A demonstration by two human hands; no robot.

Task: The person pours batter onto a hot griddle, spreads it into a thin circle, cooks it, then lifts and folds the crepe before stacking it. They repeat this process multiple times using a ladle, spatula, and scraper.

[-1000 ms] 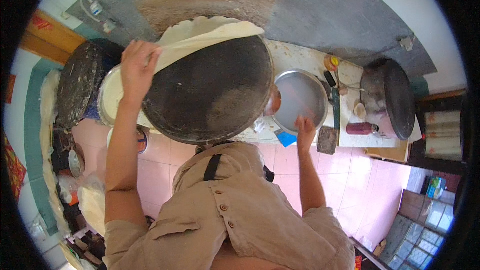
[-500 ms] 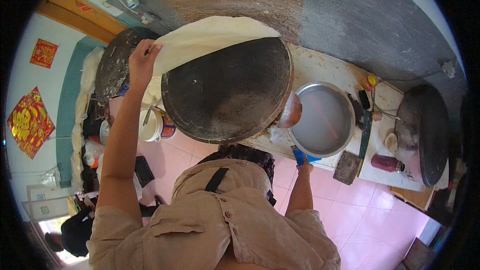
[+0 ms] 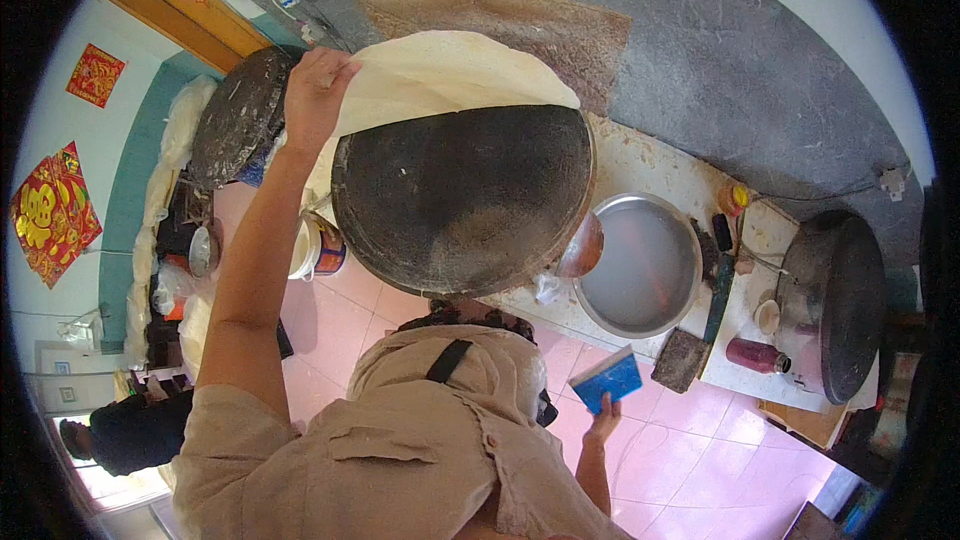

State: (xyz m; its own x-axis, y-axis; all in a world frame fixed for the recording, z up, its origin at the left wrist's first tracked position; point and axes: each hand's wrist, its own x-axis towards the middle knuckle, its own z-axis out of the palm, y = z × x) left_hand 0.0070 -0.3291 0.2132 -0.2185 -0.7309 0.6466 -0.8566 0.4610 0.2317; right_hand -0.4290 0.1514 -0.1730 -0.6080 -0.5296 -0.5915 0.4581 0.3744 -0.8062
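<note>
My left hand (image 3: pixel 318 90) is closed in a pinch on the left edge of a thin, pale pancake sheet (image 3: pixel 450 65). The sheet covers the far part of a round dark griddle (image 3: pixel 460 205); its near edge runs almost straight across, leaving the griddle's near part bare. Low on the right, my right hand (image 3: pixel 603 420) grips a flat blue rectangular scraper (image 3: pixel 607 380) with a pale edge. This hand is held over the floor, in front of the counter. Beside the griddle stands a wide metal basin (image 3: pixel 640 265) of cloudy liquid, and a reddish-brown rounded bowl (image 3: pixel 582 247) sits between them.
A second round griddle (image 3: pixel 850 305) is at the far right, near a dark red bottle (image 3: pixel 757 355). A stone-like block (image 3: pixel 680 360) lies at the counter edge. White bucket (image 3: pixel 305 248) stands left below the griddle. A person in black (image 3: pixel 130 430) is at lower left.
My right hand has drawn back from beside the basin toward me, bringing the blue scraper with it. The pinched sheet edge has moved slightly; the sheet's near edge lies straighter. My view has shifted.
</note>
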